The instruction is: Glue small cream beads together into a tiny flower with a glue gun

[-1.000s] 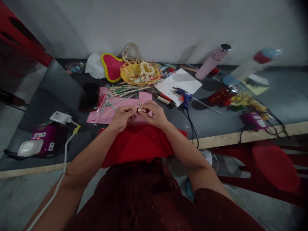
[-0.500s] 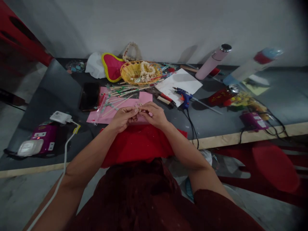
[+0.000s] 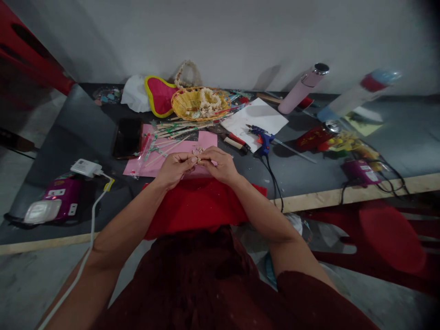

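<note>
Over the near part of the pink paper (image 3: pixel 208 139), a small pale beaded piece (image 3: pixel 198 151) was pinched between two bare hands. The left hand (image 3: pixel 176 170) gripped its near end between thumb and fingertips, and the right hand (image 3: pixel 220 165) grasped it from the other side, the fingertips of both almost meeting.

As for progress, a short cluster of pale bits already showed above the fingers, so the piece seemed partly made up; how much was left could not be judged from this one view. Beyond the pink paper, a yellow basket (image 3: pixel 185 101) held a pale beaded bundle (image 3: pixel 210 104), and farther beyond the paper stood a pale beaded loop (image 3: pixel 185 68), which looked complete. On the paper and past its far edge lay thin sticks (image 3: pixel 173 131), out of both hands. To the right of the paper, a blue glue gun (image 3: pixel 265 140) lay untouched, as did the red-handled pliers (image 3: pixel 237 139) just off the paper's right side.

Much was hard to make out. The fingers hid the lower end of the piece, and whether a thread or wire ran through it could not be told. The curled lower fingers of both hands were largely hidden too. Left of the paper, the screen of the phone (image 3: pixel 128 137) was too dark to read.
</note>
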Tool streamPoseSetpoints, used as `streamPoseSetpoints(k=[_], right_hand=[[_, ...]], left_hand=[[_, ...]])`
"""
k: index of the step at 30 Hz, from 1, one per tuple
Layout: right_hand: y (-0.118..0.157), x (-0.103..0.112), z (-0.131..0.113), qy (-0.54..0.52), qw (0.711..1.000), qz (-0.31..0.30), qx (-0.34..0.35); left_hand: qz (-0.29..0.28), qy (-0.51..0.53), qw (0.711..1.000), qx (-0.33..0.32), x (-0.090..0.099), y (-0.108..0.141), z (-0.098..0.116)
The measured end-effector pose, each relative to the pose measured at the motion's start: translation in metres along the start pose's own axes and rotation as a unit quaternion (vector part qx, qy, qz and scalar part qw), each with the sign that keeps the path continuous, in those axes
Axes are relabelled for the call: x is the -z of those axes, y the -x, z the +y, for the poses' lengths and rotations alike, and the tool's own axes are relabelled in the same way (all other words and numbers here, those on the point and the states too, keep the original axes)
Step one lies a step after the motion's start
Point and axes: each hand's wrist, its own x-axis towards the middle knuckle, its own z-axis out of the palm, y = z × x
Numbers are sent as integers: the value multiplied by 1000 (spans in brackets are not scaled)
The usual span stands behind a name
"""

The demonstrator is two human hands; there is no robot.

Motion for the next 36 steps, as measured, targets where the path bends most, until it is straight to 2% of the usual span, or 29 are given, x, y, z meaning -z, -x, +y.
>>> streamPoseSetpoints(k=[8, 16, 23, 36], right_hand=[[-1, 1, 1, -36, 999, 1, -7], [-2, 6, -1, -62, 997, -35, -28], [-1, 5, 0, -69, 997, -19, -35], [2, 0, 6, -109, 993, -17, -35]], left_hand=[[-8, -3, 1000, 0, 1, -1, -2], [8, 48, 998, 42, -5, 1, 7], [-9, 75, 996, 45, -3, 1, 4], [-1, 19, 1000, 3, -4, 0, 0]])
